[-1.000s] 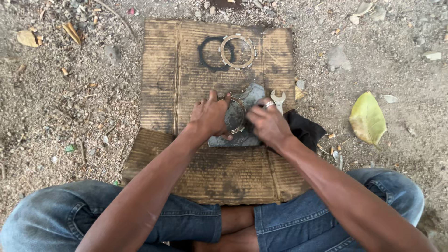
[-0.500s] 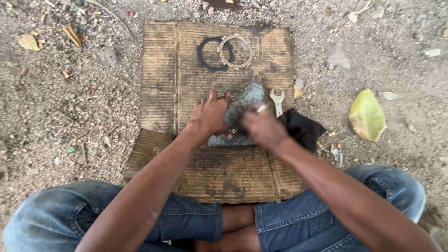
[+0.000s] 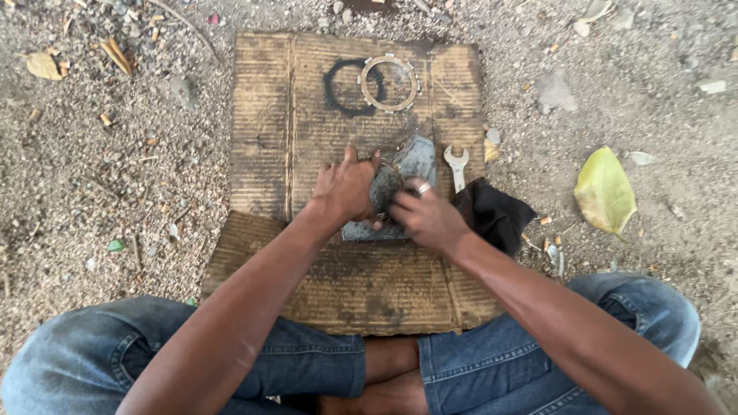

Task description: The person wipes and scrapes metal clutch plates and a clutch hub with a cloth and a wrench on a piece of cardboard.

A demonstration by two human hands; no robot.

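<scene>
Nearest the viewer: crossed legs in blue jeans (image 3: 307, 369), the person seated on the ground at the near edge of a worn cardboard sheet (image 3: 261, 115). Both forearms reach forward over it. Left hand (image 3: 346, 188): fingers curled together around the left rim of a round, dark metal disc part (image 3: 384, 188), thumb raised at its top edge. Right hand (image 3: 427, 219): a ring on one finger, fingertips closed on the disc's right side, gripping or rubbing it; whether they pinch a small piece cannot be told. The disc stands tilted on edge between the two hands, over a grey slab-like piece (image 3: 415, 161) lying on the cardboard. Just right of the slab: an open-ended spanner (image 3: 457, 165), then a crumpled black rag (image 3: 492, 215), partly under the right wrist. Farther off on the cardboard: a thin toothed metal ring (image 3: 388, 83) lying flat, overlapping a dark circular stain (image 3: 342, 88). Beyond and around: gravelly dirt (image 3: 115, 192), a yellow-green leaf (image 3: 605, 190) at right. Risks, as judged: the disc, held only at its rims and likely greasy, could slip and drop onto the slab, chipping an edge or nipping a fingertip; grit from the surrounding dirt could foul it; an elbow sweep could knock the spanner off into the gravel.
</scene>
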